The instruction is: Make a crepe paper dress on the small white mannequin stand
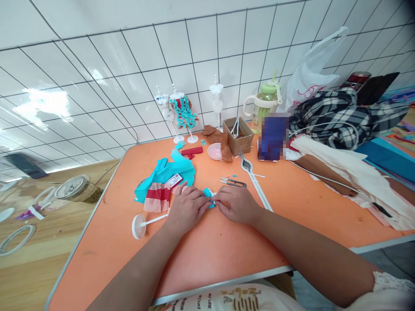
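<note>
A small turquoise-and-white crinkled piece [209,196] sits between my two hands, low over the orange table. My left hand [187,205] pinches its left side with fingers closed. Closed too is my right hand [235,204], its fingertips gripping the right side. A white display stand [139,226] lies on its side, its stem running under my left hand; what the stem carries is hidden. Thread snips [232,182] rest just beyond my right hand. Turquoise crepe material [158,170] and a pink-and-red strip [157,198] lie left of my left hand, with a small card [174,180].
Miniature dress forms [216,99] stand at the wall, one covered with turquoise bows [183,111]. A pink bowl [215,151], a cardboard box [238,140], and a green-lidded bottle [267,99] are at the back. White and brown sheets [343,172] and a cable cover the right side.
</note>
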The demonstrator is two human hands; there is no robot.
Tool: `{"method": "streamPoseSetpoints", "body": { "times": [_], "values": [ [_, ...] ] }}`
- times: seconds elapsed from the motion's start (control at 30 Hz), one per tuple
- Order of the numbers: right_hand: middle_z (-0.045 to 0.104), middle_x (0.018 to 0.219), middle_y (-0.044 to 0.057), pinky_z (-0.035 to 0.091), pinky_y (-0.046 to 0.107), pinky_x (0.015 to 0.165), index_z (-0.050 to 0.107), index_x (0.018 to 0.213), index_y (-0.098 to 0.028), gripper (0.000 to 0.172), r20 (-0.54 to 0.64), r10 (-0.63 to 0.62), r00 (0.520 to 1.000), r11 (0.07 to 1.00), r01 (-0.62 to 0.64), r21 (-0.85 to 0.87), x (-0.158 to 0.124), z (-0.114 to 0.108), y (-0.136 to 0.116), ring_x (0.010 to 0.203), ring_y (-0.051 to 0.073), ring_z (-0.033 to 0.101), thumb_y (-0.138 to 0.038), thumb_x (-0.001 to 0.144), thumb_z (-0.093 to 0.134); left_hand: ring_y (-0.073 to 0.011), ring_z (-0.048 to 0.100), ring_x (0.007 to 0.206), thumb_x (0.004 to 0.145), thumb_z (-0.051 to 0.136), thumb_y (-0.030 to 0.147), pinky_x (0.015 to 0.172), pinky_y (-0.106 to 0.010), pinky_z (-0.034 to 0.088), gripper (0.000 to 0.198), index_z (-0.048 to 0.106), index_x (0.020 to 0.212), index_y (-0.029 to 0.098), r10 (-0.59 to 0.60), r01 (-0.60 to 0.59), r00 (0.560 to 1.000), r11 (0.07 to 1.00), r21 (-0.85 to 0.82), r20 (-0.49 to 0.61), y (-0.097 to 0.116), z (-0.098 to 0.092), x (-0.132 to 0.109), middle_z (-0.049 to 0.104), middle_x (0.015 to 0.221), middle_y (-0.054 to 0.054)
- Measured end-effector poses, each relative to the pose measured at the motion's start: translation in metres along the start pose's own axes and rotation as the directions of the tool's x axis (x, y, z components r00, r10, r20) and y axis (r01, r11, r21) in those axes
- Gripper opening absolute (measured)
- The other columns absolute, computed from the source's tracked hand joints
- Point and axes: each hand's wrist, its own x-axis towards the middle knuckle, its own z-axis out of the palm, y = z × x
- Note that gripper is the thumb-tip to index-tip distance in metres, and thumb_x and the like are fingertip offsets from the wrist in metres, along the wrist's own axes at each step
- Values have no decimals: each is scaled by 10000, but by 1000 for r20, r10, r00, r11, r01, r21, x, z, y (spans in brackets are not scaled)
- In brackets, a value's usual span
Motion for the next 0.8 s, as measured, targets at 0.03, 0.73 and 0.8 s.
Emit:
{"method": "streamPoseSetpoints", "body": {
  "times": [0.03,0.73,0.8],
  "values": [
    [655,863,18,340,257,633,689,1056,-247,282,-16,23,1000,1000,-23,8,1,0,-1,785,133,580,-150,866,504,-200,592,915,906,566,352,1029,-479,319,185,725,874,264,5,-5,1000,1000,-1,-9,0,1,-1,728,872,11],
    [678,917,30,423,258,708,654,1147,-237,353,84,193,978,972,-202,117,8,12,2,827,156,609,-121,860,484,-185,610,942,922,539,292,1030,-441,342,173,703,936,238,56,-57,998,997,-43,-9,1,-1,-2,724,941,-4],
    [683,944,29,434,252,714,629,1188,-239,376,33,198,980,968,-201,148,8,4,7,805,145,607,-124,863,481,-189,604,952,928,529,289,1046,-459,317,178,700,949,246,34,-33,999,998,-45,20,2,-3,-1,725,941,-2]
  ]
}}
